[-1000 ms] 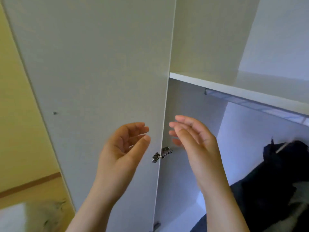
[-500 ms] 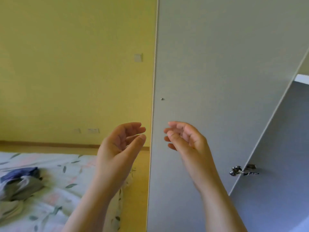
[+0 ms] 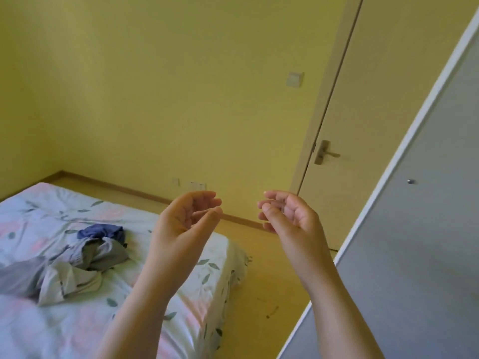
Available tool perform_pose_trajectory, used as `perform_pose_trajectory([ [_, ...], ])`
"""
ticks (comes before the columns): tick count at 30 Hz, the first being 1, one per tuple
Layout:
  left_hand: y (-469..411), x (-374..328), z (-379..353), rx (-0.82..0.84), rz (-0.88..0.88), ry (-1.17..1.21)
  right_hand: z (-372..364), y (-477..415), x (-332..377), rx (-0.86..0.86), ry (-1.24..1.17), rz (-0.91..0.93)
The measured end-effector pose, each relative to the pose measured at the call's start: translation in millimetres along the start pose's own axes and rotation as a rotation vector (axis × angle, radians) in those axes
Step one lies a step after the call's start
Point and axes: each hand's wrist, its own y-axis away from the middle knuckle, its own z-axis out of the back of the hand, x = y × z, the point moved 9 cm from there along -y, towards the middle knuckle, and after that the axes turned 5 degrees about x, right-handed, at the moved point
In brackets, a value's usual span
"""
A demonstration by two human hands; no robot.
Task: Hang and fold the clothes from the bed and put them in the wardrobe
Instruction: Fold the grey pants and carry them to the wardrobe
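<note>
Yellow walls, wood-tone floor, daylight. Head view only.

The floral-print bed fills the lower left, and its near right corner sags toward the floor. Crumpled clothes lie in a heap toward the left edge of the bed, well back from that corner. A blue garment sits at the far side of the heap, with grey and pale pieces tangled nearer. All are unfolded; I judge them the load yet to go into the wardrobe.

The grey wardrobe door stands open at the right, its white edge toward the bed, presumably so items can be carried in. The wardrobe interior is not in view. Behind it is the room door, closed, with a lever handle.

The left hand is raised over the bed's right edge, palm inward, fingers loosely curled, thumb near the forefinger, nothing in it. The right hand mirrors it, raised before the floor strip between the bed and the wardrobe door, fingers loosely bent, empty. The hands are apart and touch neither each other nor anything else. They are likely poised to reach for the heap.
</note>
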Motion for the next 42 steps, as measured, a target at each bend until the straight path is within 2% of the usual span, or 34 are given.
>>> perform_pose_trajectory([
  [6,-41,40,25,-0.019,0.068,-0.048,-31,-47,-36,0.041,-0.009,-0.061],
  [20,-153,91,30,-0.265,0.086,-0.116,-68,-206,-90,0.283,-0.070,-0.067],
  [26,-210,117,63,-0.359,0.099,-0.093,-104,-275,-118,0.343,-0.078,-0.102],
  [42,-381,175,127,-0.357,0.132,-0.153,-181,-443,-171,0.357,-0.046,-0.097],
])
